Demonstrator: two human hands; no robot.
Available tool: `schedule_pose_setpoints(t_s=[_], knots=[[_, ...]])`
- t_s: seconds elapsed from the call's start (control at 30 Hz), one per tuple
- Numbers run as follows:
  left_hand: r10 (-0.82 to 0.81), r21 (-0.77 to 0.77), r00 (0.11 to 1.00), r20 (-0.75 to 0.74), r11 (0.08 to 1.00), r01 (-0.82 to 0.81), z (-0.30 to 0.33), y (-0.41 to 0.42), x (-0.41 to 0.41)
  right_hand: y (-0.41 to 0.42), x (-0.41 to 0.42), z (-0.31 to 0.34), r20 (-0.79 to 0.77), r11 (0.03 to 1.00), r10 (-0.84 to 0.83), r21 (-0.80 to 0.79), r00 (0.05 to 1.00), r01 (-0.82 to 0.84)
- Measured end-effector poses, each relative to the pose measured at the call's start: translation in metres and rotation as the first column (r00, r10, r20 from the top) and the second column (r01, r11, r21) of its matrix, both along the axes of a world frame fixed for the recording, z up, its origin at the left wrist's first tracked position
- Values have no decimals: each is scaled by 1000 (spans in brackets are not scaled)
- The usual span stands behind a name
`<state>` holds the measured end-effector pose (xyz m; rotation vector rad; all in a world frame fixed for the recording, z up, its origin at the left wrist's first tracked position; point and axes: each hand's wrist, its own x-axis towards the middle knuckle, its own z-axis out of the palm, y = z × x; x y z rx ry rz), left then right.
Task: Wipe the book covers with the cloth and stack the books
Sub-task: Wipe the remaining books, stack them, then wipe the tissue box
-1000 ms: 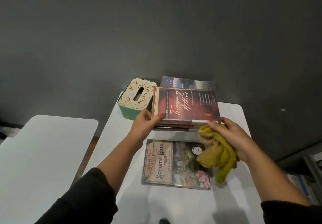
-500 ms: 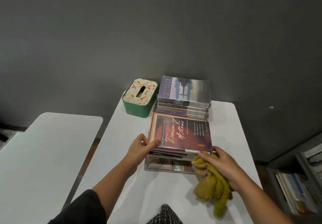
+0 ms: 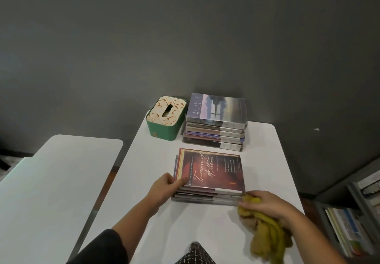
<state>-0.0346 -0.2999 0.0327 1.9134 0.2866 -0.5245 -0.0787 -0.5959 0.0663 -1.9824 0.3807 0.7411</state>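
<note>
Near stack of books [image 3: 208,189] flat on the white table [image 3: 267,161], mid-table, red Timon of Athens cover [image 3: 211,169] on top; far stack [image 3: 214,124] against the wall beside the green tissue box [image 3: 165,117], well apart from the near one

Left hand [image 3: 164,187] at the near-left corner of the near stack, thumb lying on the red cover, fingers curled round the spines below: a narrow pinch holding the pile. Right hand [image 3: 267,203] at the near-right corner, fingers closed round the bunched yellow cloth [image 3: 265,235], knuckles touching or just beside the lower books' edge; cannot tell which

Likely handling: paperbacks, stiff enough flat but bendable at the corners, glossy covers probably slippery against each other, so apt to slide and fan out under a one-sided push. Moderate weight as a pile, light singly. Best taken by both short sides together, or one book at a time by the spine edge. Cloth soft, limp, safe to crumple

Against a second ago: red book and those beneath then held raised near the tissue box, now set down on the Sonoma Rose book, hiding it. Half a second ago already resting there; since then squared a little, hands hardly shifted, cloth in the same grasp
</note>
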Motion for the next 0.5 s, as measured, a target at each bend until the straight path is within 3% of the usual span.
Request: schedule_pose_setpoints(t_s=[0.17,0.33,0.5], knots=[[-16,121,999,40,993,11,5,0,-2,-14,5,-1,-42,958,-247,138,968,251],[99,-121,977,-187,985,-124,8,-3,5,-1,16,-9,-165,913,-303,230,938,336],[59,-196,963,-264,974,-114,14,-6,16,10,28,-9,-133,924,-239,274,962,267]])
